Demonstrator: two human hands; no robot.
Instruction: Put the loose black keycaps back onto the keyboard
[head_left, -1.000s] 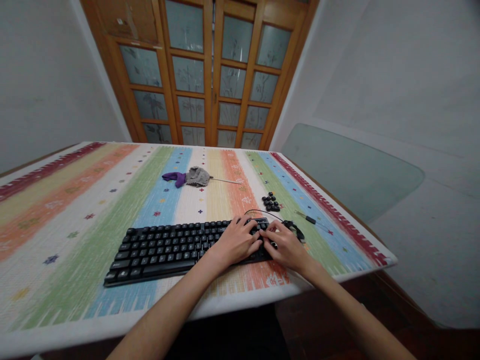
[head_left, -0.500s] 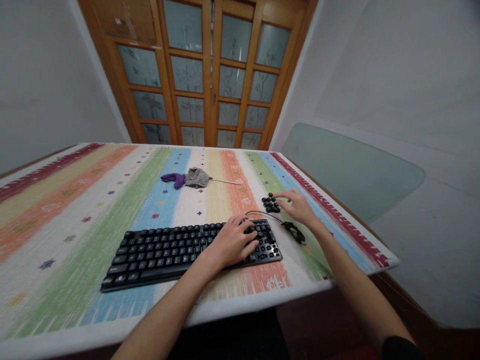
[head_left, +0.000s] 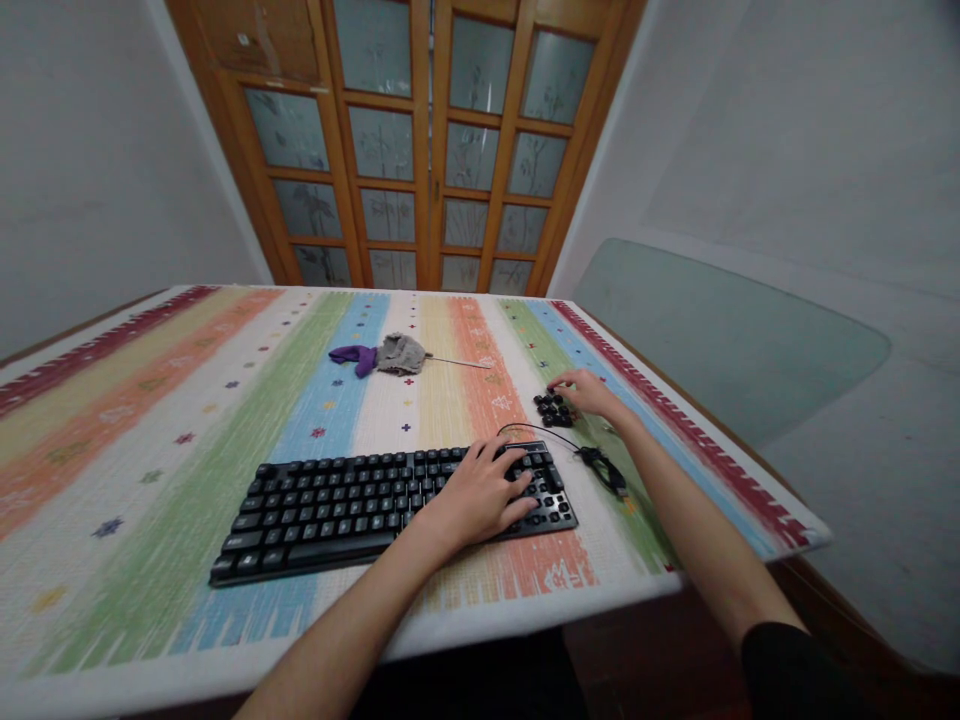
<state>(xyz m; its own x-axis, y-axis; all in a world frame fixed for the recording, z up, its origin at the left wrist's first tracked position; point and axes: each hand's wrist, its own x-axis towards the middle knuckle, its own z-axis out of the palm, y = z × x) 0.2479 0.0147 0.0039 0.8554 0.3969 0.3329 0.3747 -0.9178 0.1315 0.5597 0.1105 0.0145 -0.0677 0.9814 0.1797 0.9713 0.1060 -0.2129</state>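
My left hand (head_left: 487,490) lies on the right part of a black keyboard (head_left: 330,510), its fingers spread over the number-pad end. Several key positions near those fingertips show bare switches without caps. To the right of the keyboard, a small group of loose black keycaps (head_left: 556,412) sits on the tablecloth. At the far edge of this group is my right hand (head_left: 586,390), fingertips closed around a keycap (head_left: 553,391). The hand partly hides that cap. A coiled black cable (head_left: 602,470) lies between the keyboard and my right forearm.
Farther back on the striped tablecloth (head_left: 225,430) lie a grey cloth (head_left: 400,354), a purple cloth (head_left: 355,358) and a thin metal rod (head_left: 461,362). Wooden glass-paned doors (head_left: 427,150) stand behind the table. A glass panel (head_left: 720,330) is at the right wall.
My right hand's fingers have drawn together at the far keycap, where the index finger was stretched out before. The left hand's fingers are spread wider on the keyboard. The view has shifted slightly.
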